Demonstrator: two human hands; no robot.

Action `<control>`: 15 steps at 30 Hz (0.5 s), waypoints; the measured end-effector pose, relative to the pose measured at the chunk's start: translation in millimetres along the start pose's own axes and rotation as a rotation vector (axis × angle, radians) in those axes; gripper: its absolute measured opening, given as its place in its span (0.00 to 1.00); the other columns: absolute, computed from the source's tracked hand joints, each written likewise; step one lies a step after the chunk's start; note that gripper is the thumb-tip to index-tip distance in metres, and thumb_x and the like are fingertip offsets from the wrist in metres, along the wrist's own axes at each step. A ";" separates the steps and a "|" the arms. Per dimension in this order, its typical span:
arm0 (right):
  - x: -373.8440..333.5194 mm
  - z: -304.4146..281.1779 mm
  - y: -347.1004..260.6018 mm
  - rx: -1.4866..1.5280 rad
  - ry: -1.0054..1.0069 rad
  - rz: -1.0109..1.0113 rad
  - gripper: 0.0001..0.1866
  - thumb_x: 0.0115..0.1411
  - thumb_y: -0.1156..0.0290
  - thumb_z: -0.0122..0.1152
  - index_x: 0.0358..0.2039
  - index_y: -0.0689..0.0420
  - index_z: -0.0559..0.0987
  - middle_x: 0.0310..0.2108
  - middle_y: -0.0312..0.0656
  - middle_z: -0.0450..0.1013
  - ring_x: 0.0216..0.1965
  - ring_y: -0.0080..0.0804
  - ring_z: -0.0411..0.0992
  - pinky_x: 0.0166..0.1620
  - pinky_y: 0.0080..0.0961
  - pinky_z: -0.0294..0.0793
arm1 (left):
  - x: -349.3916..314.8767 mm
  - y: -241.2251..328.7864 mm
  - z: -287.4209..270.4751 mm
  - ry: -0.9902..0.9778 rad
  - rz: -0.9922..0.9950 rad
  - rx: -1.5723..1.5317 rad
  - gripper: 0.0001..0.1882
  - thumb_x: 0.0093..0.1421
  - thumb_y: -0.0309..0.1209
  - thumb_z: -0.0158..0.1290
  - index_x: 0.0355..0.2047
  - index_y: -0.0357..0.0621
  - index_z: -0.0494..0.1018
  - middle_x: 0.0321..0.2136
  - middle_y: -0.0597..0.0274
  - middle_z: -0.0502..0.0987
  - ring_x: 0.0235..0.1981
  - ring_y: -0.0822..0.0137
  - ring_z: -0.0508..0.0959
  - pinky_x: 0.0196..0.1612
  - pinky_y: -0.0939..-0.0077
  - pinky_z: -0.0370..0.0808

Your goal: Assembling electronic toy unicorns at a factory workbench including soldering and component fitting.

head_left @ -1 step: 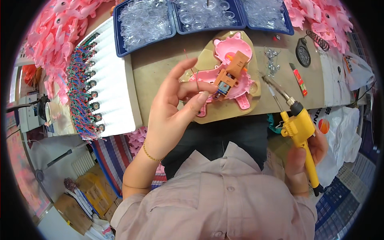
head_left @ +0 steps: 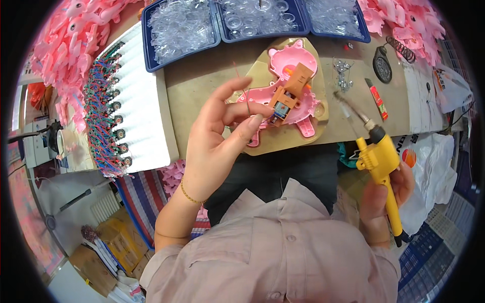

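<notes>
My left hand [head_left: 214,134] is closed in a pinch on a thin wire [head_left: 248,103], beside an orange-brown gear box [head_left: 284,103] with a small metal motor in it. The gear box lies on a pink plastic toy shell half [head_left: 294,56], which rests in a beige shaped holder [head_left: 319,132]. My right hand [head_left: 386,194] grips a yellow soldering gun [head_left: 380,159] at the right, near the table's front edge. Its metal tip points up and left, apart from the gear box and slightly blurred. Where the wire ends at the motor is hidden by my fingertips.
Blue trays [head_left: 220,40] of clear plastic parts stand at the back. White foam [head_left: 144,101] at left carries several wired round parts [head_left: 108,106]. Pink toy parts [head_left: 70,40] are heaped at both back corners. A red cutter knife [head_left: 377,101] and a dark round object [head_left: 382,65] lie at right.
The soldering gun's tip has shifted slightly right and down, away from the toy shell. My left hand and the gear box have hardly moved.
</notes>
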State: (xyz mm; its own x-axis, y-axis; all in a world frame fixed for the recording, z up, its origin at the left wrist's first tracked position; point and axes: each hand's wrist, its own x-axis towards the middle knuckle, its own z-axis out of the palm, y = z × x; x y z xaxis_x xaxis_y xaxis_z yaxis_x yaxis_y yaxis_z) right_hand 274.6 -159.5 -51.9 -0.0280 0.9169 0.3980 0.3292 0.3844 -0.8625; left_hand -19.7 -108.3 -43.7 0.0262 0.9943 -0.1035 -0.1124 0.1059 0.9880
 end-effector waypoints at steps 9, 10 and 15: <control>21.8 35.9 5.6 0.181 -0.109 0.005 0.28 0.67 0.53 0.44 0.60 0.59 0.56 0.29 0.53 0.73 0.20 0.26 0.68 0.25 0.19 0.70 | -3.7 8.0 16.9 0.000 0.095 0.259 0.07 0.59 0.25 0.54 0.37 0.37 0.77 0.33 0.61 0.79 0.33 0.74 0.77 0.34 0.82 0.72; 29.5 39.4 4.2 0.162 -0.177 -0.036 0.21 0.68 0.58 0.42 0.55 0.57 0.60 0.29 0.53 0.73 0.20 0.26 0.68 0.26 0.19 0.71 | -5.9 7.7 17.8 0.027 0.096 0.247 0.06 0.58 0.24 0.54 0.36 0.37 0.77 0.32 0.61 0.79 0.32 0.74 0.77 0.34 0.82 0.72; 44.8 71.6 0.7 0.228 -0.216 -0.052 0.17 0.59 0.87 0.50 0.47 0.57 0.62 0.39 0.56 0.73 0.34 0.32 0.75 0.39 0.25 0.76 | -7.3 2.5 25.4 0.040 0.204 0.359 0.06 0.54 0.23 0.57 0.34 0.38 0.76 0.30 0.61 0.79 0.30 0.71 0.77 0.35 0.80 0.72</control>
State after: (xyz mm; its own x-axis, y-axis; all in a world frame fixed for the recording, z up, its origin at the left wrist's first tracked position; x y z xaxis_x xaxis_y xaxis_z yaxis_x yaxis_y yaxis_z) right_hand 205.9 -110.5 -57.0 -0.2475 0.8874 0.3890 0.1028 0.4233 -0.9002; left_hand 5.1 -115.7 -37.6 -0.0005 0.9949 0.1011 0.2424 -0.0980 0.9652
